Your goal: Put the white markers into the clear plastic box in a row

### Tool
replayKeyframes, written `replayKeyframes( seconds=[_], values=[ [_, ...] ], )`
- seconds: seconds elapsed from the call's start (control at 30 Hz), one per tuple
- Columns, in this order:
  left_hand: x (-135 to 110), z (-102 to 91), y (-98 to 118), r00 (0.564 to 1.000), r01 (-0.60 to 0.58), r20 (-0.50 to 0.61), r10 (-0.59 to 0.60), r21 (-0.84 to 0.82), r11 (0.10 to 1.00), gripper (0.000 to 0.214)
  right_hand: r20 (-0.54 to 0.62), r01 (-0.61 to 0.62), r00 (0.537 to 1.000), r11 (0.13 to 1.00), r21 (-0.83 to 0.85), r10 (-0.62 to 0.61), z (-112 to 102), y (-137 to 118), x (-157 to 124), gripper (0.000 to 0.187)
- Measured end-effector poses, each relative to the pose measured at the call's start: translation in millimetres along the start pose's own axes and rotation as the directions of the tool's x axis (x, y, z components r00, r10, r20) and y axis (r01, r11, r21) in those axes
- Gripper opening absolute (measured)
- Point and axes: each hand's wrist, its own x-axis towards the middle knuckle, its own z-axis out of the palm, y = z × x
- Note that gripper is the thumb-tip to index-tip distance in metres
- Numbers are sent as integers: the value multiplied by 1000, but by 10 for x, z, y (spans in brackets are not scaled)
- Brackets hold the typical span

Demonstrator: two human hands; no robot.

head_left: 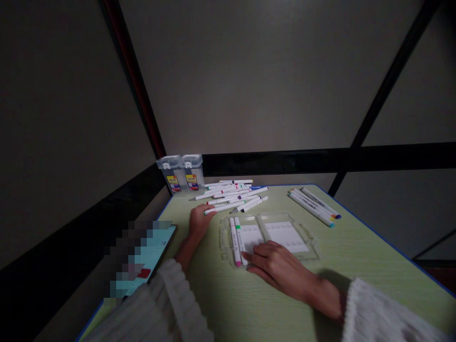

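Note:
My left hand (pixel 200 221) reaches to the near left of a loose pile of white markers (pixel 228 191) and is closed on one white marker (pixel 228 207) with a green end. A clear plastic case (pixel 263 219) lies flat in front of me. In its left end, two white markers lie side by side: a pink-ended marker (pixel 235 242) and a green-banded marker (pixel 239 232). The thumb and forefinger of my right hand (pixel 281 268) close around the near end of the green-banded one. My right palm hides part of the case's near edge.
Two clear lidded boxes (pixel 191 173) with yellow labels stand at the back left. Several more markers (pixel 313 206) lie together at the right. A tablet-like thing (pixel 153 251) with a bright screen, partly pixelated, sits at the left edge. Wall panels rise behind the table (pixel 356 266).

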Motion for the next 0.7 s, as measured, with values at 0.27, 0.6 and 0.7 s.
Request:
replayKeyframes(
  seconds=[0.27, 0.6, 0.7],
  values=[
    [-24, -2, 164, 1000, 15, -23, -19, -170, 985, 15, -3, -2, 1000, 1000, -4, 2, 0, -5, -7, 28],
    [-102, 27, 370, 997, -78, -22, 74, -315, 946, 14, -20, 18, 1000, 1000, -20, -18, 1, 19, -14, 28],
    [-124, 23, 396, 994, -104, -9, 107, -319, 942, 15, -33, 34, 999, 999, -32, -35, -6, 30, -18, 31]
  ],
)
